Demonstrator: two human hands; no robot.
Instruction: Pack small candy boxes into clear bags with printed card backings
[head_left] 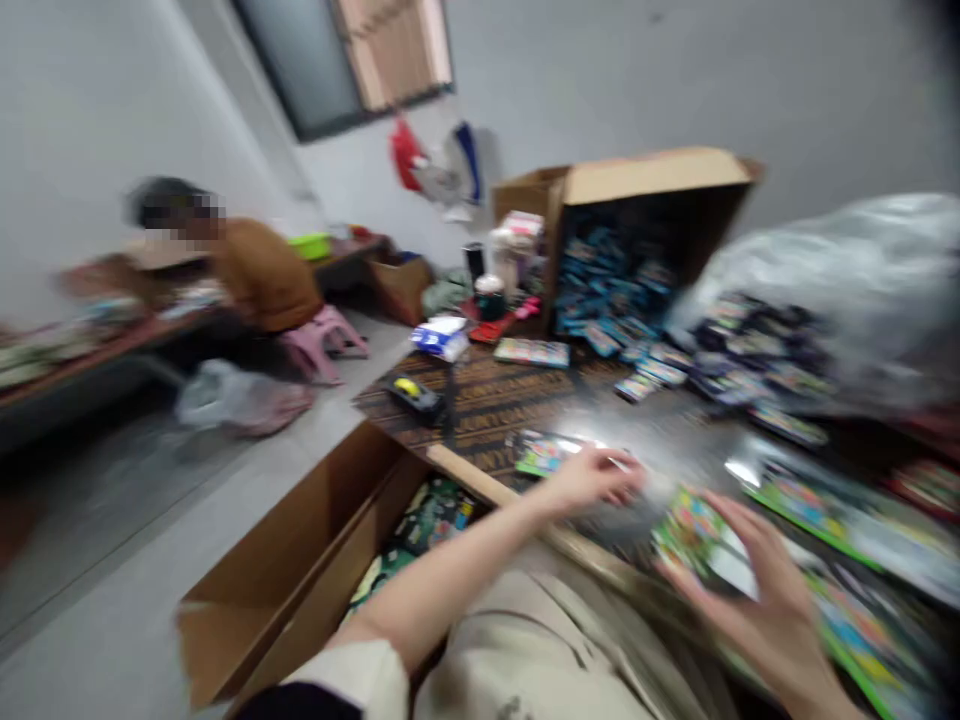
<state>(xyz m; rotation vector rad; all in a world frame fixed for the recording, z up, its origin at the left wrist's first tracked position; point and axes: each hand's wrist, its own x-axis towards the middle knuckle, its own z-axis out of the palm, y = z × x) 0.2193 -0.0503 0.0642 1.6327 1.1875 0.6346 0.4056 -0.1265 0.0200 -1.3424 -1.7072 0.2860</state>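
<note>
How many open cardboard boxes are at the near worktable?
2. One box is on the tabletop, with blue packets inside; the second box is below its edge, partly hidden by the left forearm. Others may be hidden.

tabletop (pixel 480 410): smooth bd, glossy w/ glare | flat pkts (pixel 817 500): shiny plastic film | back ctn (pixel 652 178): matt cardbd | lower ctn (pixel 300 560): ditto | lg bag (pixel 862 260): clr plastic, crinkly, glossy | stool (pixel 315 345): smooth plastic | garment (pixel 517 660): matt cloth
</note>
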